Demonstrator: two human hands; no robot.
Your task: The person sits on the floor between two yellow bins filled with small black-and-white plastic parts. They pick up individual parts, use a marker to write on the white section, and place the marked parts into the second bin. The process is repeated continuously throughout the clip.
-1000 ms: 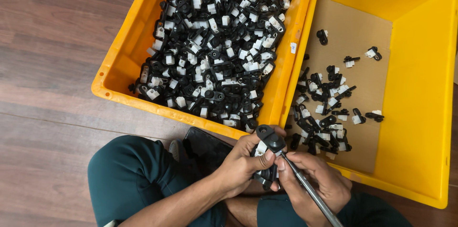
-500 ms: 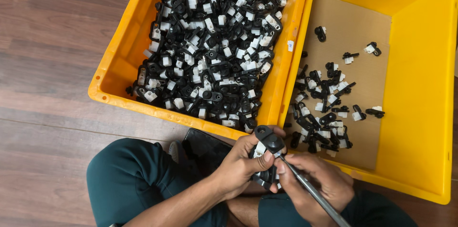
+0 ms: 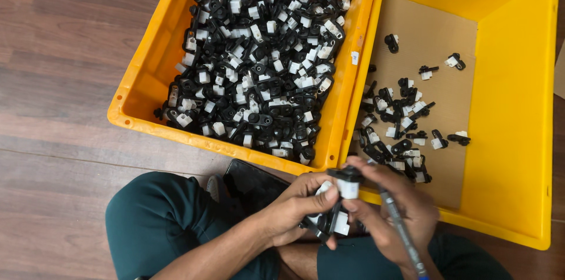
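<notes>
Two hands at work: left hand (image 3: 294, 209) gripping small black-and-white clips (image 3: 340, 189) over the lap, right hand (image 3: 391, 206) pinching a thin tool (image 3: 400, 230). Could drop clips if grip slips.

Showing a floor (image 3: 65, 68) of dark brown wood-look planks, running left to right across the view. Displaying plank seams as thin lines, with visible grain. Reflecting soft, even light, brighter toward the lower left. Lying under everything in view. Showing no walls, windows or furniture in this view.
</notes>
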